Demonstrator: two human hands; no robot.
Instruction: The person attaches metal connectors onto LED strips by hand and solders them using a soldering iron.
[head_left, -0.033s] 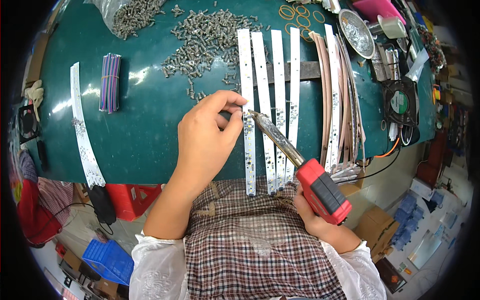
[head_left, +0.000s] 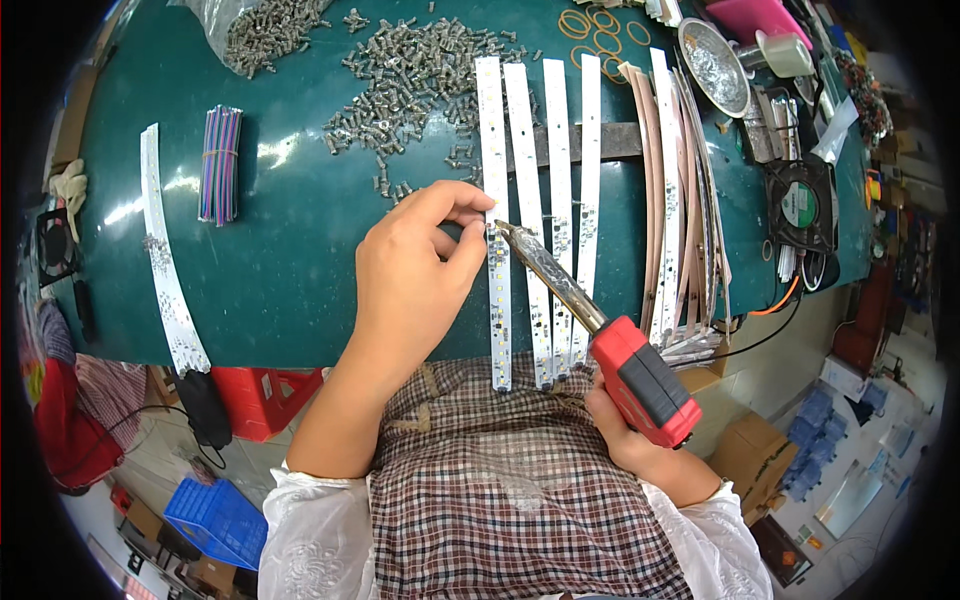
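My right hand (head_left: 622, 430) is closed round the red and black handle of a soldering gun (head_left: 645, 385). Its metal tip points up and left, meeting the leftmost of several white LED strips (head_left: 490, 130) about midway along. Just left of that tip, my left hand (head_left: 420, 255) is pinched at the strip's edge, thumb and forefinger close together. Whatever lies between those fingers is too small or hidden to name. More LED strips (head_left: 556, 150) lie side by side to the right, their near ends reaching past the table edge.
Small metal parts (head_left: 410, 80) lie heaped beyond my hands. A bundle of coloured wires (head_left: 219, 165) and a lone LED strip (head_left: 165, 250) are at left. Stacked strips (head_left: 690, 210), a metal dish (head_left: 713, 68) and a black fan (head_left: 802, 205) stand right; rubber bands (head_left: 600, 30) lie behind.
The soldering gun has shifted very slightly to the left. My left hand and the strips look the same.
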